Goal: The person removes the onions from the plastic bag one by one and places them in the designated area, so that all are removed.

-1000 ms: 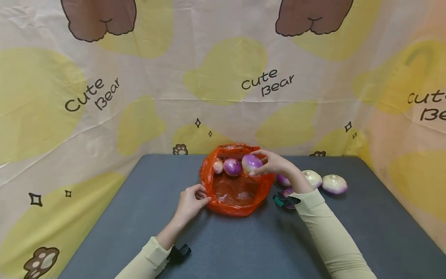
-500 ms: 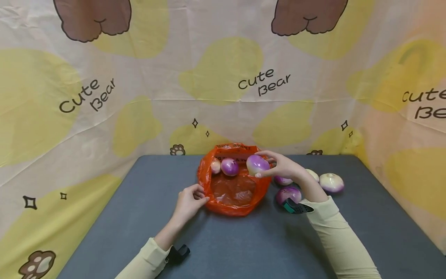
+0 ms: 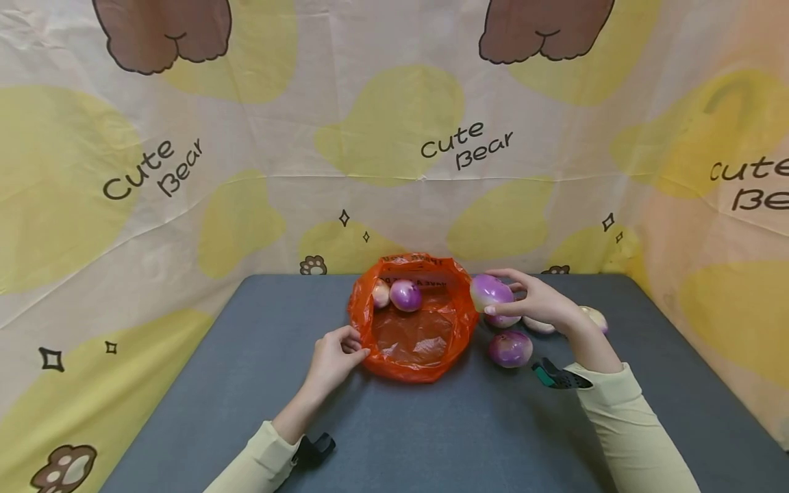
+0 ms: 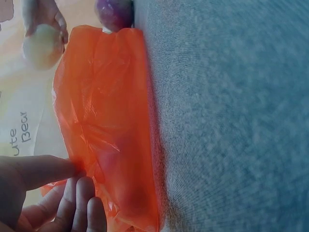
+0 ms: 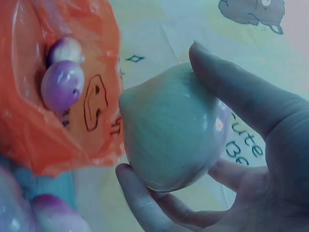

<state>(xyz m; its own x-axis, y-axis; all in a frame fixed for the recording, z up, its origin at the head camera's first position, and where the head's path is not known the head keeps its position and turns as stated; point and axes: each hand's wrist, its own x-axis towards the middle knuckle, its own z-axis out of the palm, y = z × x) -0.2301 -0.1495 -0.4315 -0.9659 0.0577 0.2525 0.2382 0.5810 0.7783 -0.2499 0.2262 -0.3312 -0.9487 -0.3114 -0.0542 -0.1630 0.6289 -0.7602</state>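
An orange plastic bag [image 3: 403, 373] stands open on the table. Inside it lie a purple onion [image 3: 405, 296] and a paler onion [image 3: 381, 294]. My left hand [image 3: 333, 357] pinches the bag's left edge between thumb and fingers, as the left wrist view also shows. Just past the bag's right rim, my right hand [image 3: 539, 300] holds a purple-and-white onion [image 3: 485, 293] raised above the table. In the right wrist view, thumb and fingers curl around this onion [image 5: 169, 130], its pale pointed end toward the bag.
Right of the bag, a purple onion [image 3: 510, 349] rests on the grey table [image 3: 419, 438]. Behind it, another purple onion [image 3: 502, 320] and pale onions [image 3: 594, 318] are partly hidden by the right hand and forearm. A printed cloth [image 3: 382, 137] hangs behind the table.
My right hand has moved right with the onion, from over the bag's opening to beyond its right rim. The left hand keeps its hold on the bag's edge.
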